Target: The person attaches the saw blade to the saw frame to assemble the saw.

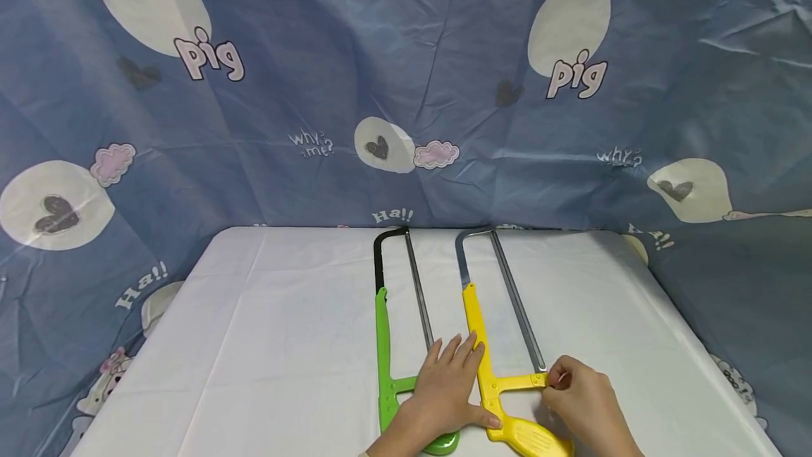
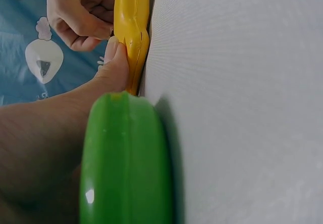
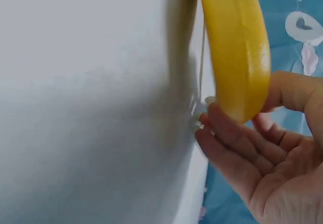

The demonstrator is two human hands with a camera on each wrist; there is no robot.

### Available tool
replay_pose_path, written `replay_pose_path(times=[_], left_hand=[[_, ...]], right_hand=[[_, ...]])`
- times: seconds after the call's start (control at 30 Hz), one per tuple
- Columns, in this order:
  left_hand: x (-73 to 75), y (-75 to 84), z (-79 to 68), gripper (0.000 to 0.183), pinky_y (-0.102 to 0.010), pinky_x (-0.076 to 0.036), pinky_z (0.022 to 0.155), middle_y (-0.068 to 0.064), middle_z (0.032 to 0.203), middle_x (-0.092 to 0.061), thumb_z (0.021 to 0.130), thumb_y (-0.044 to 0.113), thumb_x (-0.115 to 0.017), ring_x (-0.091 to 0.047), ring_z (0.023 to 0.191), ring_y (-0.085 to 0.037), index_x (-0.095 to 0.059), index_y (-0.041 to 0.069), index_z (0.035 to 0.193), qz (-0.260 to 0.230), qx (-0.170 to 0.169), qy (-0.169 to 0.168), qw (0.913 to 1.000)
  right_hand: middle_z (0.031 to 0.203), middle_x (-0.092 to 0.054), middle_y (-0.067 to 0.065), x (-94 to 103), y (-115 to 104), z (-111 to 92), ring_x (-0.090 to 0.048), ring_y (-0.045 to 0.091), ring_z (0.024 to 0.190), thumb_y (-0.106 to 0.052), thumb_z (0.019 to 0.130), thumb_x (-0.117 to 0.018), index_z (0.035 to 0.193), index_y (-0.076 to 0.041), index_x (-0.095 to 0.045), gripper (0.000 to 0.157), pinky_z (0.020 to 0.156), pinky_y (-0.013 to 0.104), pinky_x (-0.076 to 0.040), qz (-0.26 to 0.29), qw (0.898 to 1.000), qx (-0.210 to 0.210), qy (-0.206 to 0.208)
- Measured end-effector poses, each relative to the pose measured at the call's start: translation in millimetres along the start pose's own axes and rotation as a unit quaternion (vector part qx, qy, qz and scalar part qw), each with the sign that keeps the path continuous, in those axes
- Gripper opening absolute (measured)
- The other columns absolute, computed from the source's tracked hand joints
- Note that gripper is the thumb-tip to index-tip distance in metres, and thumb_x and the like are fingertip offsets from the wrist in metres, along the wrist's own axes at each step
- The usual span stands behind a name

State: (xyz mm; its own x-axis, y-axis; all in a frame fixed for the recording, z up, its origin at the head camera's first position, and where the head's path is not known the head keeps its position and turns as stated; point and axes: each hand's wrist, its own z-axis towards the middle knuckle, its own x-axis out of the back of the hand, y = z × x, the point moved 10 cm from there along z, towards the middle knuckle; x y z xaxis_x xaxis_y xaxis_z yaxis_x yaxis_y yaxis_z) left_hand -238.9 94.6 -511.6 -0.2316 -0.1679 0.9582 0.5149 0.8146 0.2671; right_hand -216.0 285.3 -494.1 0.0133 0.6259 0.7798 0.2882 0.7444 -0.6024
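Two hacksaws lie side by side on the white table, blades to the right of their frames. My left hand (image 1: 447, 386) rests with its fingers spread across the yellow hacksaw (image 1: 477, 319), thumb against the base of its handle. Under my left wrist lies the green hacksaw (image 1: 383, 344), partly hidden; its rounded handle (image 2: 126, 163) fills the lower left wrist view. At the end of the yellow crossbar, near the blade's lower end, my right hand (image 1: 588, 397) pinches with thumb and forefinger. The small part between those fingertips is mostly hidden. The yellow handle (image 3: 237, 52) overlaps my right hand in the right wrist view.
A white-covered table (image 1: 298, 337) spreads to both sides of the saws. Behind it and along its sides hangs blue cloth (image 1: 393, 76) printed with pigs and words. Both saws' far ends reach the table's back edge.
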Motion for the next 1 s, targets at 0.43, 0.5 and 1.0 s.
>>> replay_pose_path(times=[0.43, 0.5, 1.0], left_hand=[[-0.8, -3.0, -0.2, 0.115, -0.051, -0.021, 0.124, -0.001, 0.168, -0.018, 0.070, 0.082, -0.062, -0.023, 0.154, -0.026, -0.024, 0.021, 0.159, -0.011, 0.001, -0.007, 0.9999], [0.4, -2.6, -0.9, 0.115, -0.051, -0.022, 0.124, 0.000, 0.168, -0.019, 0.069, 0.082, -0.063, -0.024, 0.154, -0.025, -0.025, 0.021, 0.159, -0.008, 0.000, -0.004, 1.0000], [2.6, -1.1, -3.8, 0.115, -0.051, -0.023, 0.124, -0.001, 0.167, -0.020, 0.069, 0.079, -0.066, -0.023, 0.154, -0.025, -0.026, 0.019, 0.159, -0.022, -0.002, -0.006, 0.9997]], right_hand=[[0.067, -0.068, 0.007, -11.4, 28.5, 5.0, -0.067, 0.020, 0.064, -0.006, 0.074, -0.073, 0.085, -0.002, -0.062, 0.016, 0.056, 0.030, -0.053, 0.171, 0.982, -0.073, -0.032], [0.068, -0.069, 0.008, -14.9, 33.1, 5.5, -0.069, 0.022, 0.067, -0.006, 0.077, -0.072, 0.086, 0.000, -0.062, 0.015, 0.059, 0.032, -0.055, 0.205, 0.975, -0.080, -0.043], [0.088, -0.073, 0.008, -34.9, 40.7, 7.6, -0.073, 0.019, 0.081, -0.011, 0.092, -0.062, 0.089, -0.007, -0.058, 0.007, 0.080, 0.034, -0.062, 0.410, 0.891, -0.075, -0.182]])
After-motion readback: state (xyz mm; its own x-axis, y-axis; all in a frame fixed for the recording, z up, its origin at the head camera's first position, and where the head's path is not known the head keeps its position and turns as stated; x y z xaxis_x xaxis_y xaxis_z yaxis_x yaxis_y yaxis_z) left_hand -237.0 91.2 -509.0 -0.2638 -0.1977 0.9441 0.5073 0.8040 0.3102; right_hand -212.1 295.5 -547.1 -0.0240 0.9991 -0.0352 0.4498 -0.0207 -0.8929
